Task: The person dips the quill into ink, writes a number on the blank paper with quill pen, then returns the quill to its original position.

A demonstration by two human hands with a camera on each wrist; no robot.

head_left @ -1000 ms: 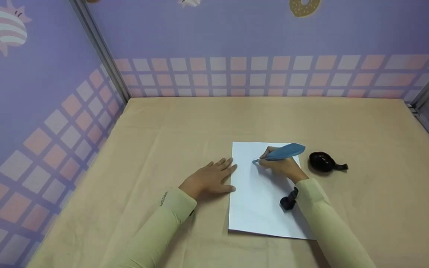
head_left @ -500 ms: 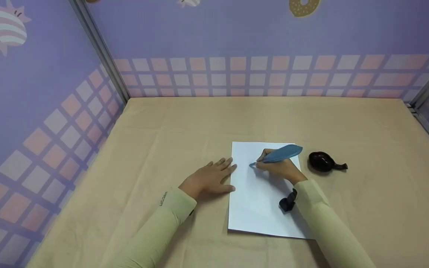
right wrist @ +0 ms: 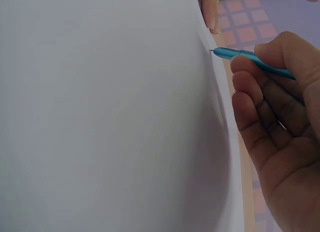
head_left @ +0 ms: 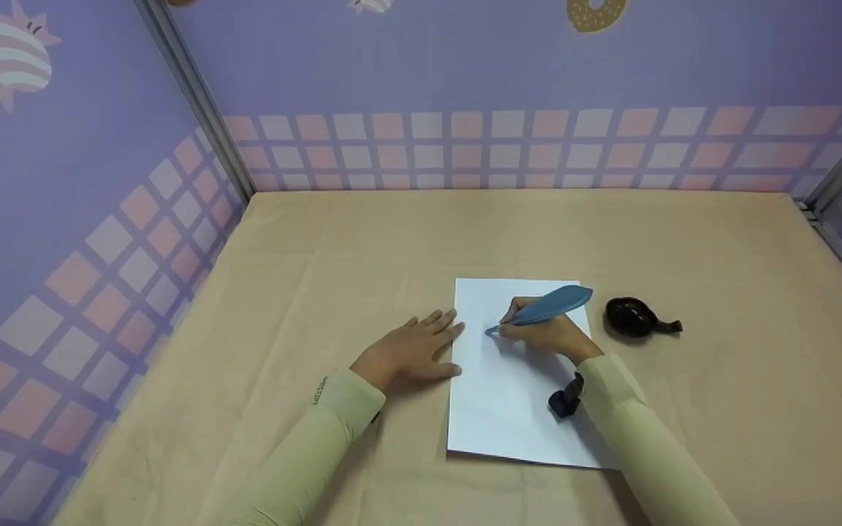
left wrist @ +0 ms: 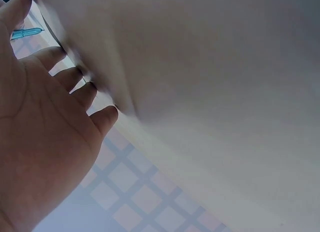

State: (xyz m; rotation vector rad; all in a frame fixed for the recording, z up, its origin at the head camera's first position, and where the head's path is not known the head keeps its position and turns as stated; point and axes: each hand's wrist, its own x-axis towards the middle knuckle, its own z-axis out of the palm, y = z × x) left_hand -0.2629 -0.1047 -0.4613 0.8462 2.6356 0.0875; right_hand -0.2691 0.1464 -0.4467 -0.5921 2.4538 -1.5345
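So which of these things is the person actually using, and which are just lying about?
In use:
- blue feather pen, gripped by the right hand
- white paper, steadied at its edge by the flat left hand

Lying about:
- black inkpot on the beige tablecloth, right of the paper

The head camera is looking down and forward from above over the whole worktop (head_left: 362,241). Each wrist camera is sitting very near, skimming along the paper (right wrist: 100,112). All three are sharing the paper and the pen (right wrist: 250,60) tip.
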